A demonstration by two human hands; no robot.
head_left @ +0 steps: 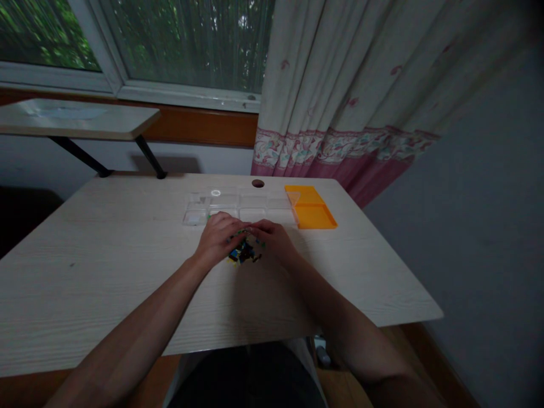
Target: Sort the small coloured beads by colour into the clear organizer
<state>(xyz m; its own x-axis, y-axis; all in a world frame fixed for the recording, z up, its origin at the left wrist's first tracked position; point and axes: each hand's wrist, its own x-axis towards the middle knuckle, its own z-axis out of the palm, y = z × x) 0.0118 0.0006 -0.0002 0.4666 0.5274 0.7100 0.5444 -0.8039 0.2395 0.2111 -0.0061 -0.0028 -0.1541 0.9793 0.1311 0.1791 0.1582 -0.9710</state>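
A small heap of coloured pieces (pixel 245 254), blue, brown, yellow and green, lies on the pale wooden table (pixel 106 272). My left hand (pixel 219 237) and my right hand (pixel 272 237) rest over the heap, fingertips meeting above it. Both hands have their fingers curled down onto the pieces; what each finger holds is hidden. Just beyond the hands sits a clear plastic box with several compartments (pixel 238 207), and an orange lid (pixel 311 207) lies open at its right end.
A round cable hole (pixel 257 183) is in the table's far edge. A small side table (pixel 72 119) stands at the back left under a window. A patterned curtain (pixel 340 102) hangs at the back right. The table's right edge drops to the floor.
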